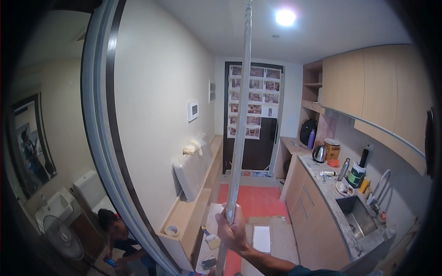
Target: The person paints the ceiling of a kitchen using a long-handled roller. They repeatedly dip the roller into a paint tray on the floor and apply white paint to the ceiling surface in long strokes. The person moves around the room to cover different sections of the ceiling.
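Note:
My right hand [233,230] is closed around a long, pale grey pole [241,124] with whitish smears. The pole stands nearly upright, leaning slightly right toward the ceiling, and its upper end reaches the top edge of the view. Only a sliver of my left hand [212,273] shows at the bottom edge, against the lower part of the pole; most of it is cut off. Behind my right hand, on the floor, lie a wide paintbrush [212,240] and a white rectangular tray or panel [261,239].
A wooden ledge [195,216] along the left wall carries a wrapped slab [193,172] and a cup [171,230]. Right are a counter with a sink [357,218] and overhead cabinets [363,87]. Beyond the door frame [115,138], a person [122,234] crouches near a fan [63,238].

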Tool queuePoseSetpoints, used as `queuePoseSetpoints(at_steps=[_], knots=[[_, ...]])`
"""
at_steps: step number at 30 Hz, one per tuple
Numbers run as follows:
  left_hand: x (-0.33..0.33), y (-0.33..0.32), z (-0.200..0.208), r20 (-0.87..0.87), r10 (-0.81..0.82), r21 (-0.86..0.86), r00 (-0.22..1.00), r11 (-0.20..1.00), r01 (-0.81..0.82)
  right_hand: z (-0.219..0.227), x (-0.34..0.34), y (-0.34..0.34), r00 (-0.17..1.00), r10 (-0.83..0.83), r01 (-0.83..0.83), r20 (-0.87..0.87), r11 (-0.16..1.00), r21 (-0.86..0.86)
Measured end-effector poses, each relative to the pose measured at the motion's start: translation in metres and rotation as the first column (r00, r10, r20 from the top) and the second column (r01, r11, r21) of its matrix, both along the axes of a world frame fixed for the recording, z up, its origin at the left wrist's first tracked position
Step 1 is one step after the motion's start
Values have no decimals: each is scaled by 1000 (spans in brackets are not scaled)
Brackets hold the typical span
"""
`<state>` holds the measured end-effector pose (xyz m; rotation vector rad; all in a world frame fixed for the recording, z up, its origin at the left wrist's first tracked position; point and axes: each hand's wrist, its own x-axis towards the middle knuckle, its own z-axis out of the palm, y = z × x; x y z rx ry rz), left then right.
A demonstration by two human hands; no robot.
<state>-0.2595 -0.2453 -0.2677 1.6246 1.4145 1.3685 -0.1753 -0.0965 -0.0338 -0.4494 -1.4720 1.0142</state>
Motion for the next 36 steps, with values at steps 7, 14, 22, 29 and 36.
queuePoseSetpoints(at_steps=[7,14,22,29,36], knots=[[9,17,-2,246,61,-328,967,944,24,-27,-4,4,997,-63,59,46,994,90],[7,61,38,81,143,-111,986,985,-134,-2,-12,55,992,-125,125,-10,992,12],[-4,139,72,227,61,44,972,996,-72,20,-23,161,984,-181,180,-1,982,57],[5,222,156,249,46,168,968,982,-90,88,-24,248,997,3,-7,-74,999,-51],[19,316,215,254,-19,268,967,962,-52,156,-10,337,997,51,-59,-65,990,-126]])
